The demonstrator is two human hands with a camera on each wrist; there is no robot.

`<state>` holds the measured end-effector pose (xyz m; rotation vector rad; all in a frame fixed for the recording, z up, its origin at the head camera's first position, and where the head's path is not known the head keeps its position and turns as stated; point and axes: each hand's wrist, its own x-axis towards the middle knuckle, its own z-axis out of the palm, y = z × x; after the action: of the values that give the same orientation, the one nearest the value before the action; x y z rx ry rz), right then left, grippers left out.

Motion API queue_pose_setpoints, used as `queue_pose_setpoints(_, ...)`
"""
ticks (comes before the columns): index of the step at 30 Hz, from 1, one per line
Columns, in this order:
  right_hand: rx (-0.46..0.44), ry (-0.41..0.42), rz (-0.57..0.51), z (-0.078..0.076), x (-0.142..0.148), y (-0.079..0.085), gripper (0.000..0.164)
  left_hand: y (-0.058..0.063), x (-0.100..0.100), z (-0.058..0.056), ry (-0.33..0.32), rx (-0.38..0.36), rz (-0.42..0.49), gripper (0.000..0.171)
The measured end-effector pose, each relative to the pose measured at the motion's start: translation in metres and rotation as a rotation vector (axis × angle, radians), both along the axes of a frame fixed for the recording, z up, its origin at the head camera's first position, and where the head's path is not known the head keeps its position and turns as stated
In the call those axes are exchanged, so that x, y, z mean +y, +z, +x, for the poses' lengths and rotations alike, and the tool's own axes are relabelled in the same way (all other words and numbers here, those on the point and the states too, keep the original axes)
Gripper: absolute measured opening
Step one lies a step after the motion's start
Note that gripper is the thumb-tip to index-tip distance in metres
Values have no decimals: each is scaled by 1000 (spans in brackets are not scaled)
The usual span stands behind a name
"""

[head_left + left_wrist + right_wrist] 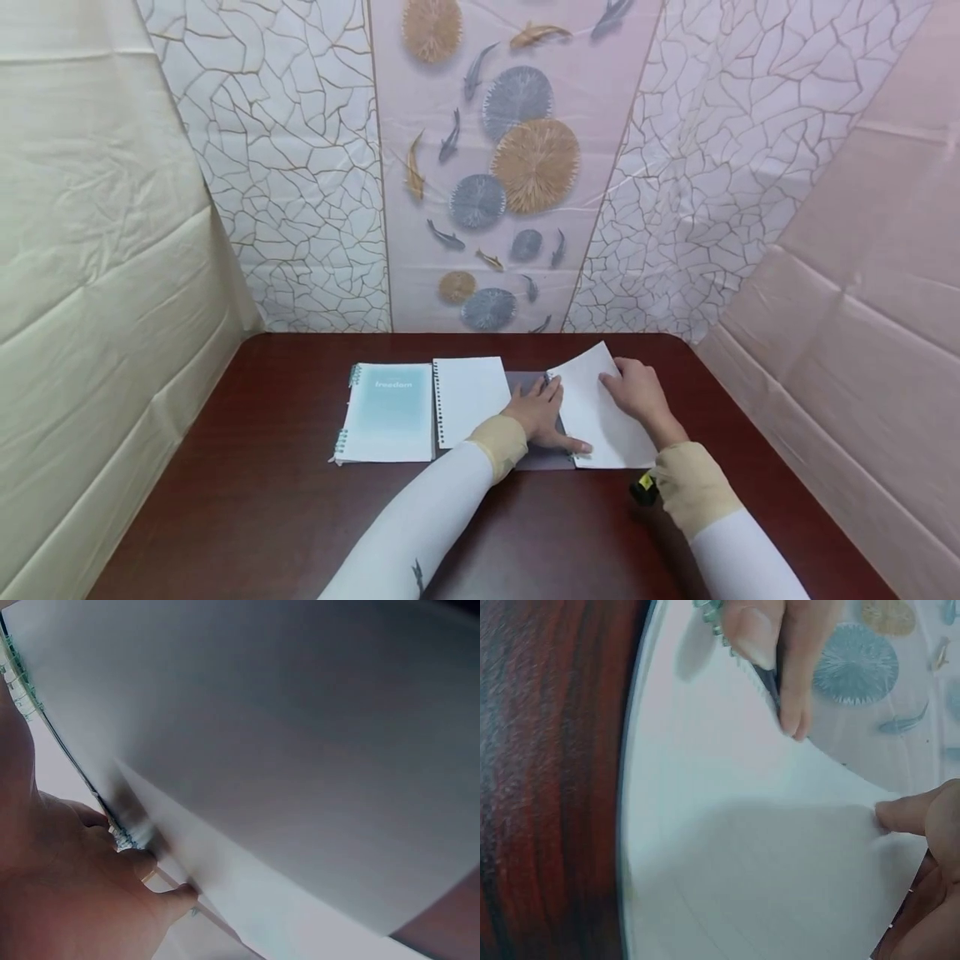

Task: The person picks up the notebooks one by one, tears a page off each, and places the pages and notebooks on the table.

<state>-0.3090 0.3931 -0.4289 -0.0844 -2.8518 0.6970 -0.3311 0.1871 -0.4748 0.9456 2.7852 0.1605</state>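
Note:
An open spiral notebook lies at the right, its white page [603, 429] lifted at the far corner and its grey cover [542, 460] folded out to the left. My left hand [534, 414] presses on the binding with spread fingers. At the page's right edge my right hand [641, 392] pinches the sheet between thumb and fingers, which the right wrist view shows closely. A torn-out sheet [471, 398] with holes down its left edge lies beside the grey cover. In the left wrist view, the raised page [262, 750] fills most of the picture.
To the left, a teal and white "freedom" notebook cover [390, 421] with green rings lies on the dark red table [247, 500]. Near my right wrist is a small black thing with a yellow label [645, 485]. Patterned cloth [480, 167] hangs behind the table.

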Motion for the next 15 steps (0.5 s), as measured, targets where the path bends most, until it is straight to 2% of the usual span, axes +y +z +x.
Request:
queue_pose_setpoints(1,7,-1,0,0,0,-2,49,-3,2,-1,6,7,-7,121)
queue_pose_setpoints(4,19,-7,-16,1,2,-5,49,-2,1,1,2,-1,-1,122)
queue_pose_setpoints(8,22,-17,-38,1,4,-9,50,12,-6,9,-22,-19,36,125)
queue_pose_setpoints(15,24,-21,-52,2,8,-10,52,11,-5,9,-16,-32,45,125)
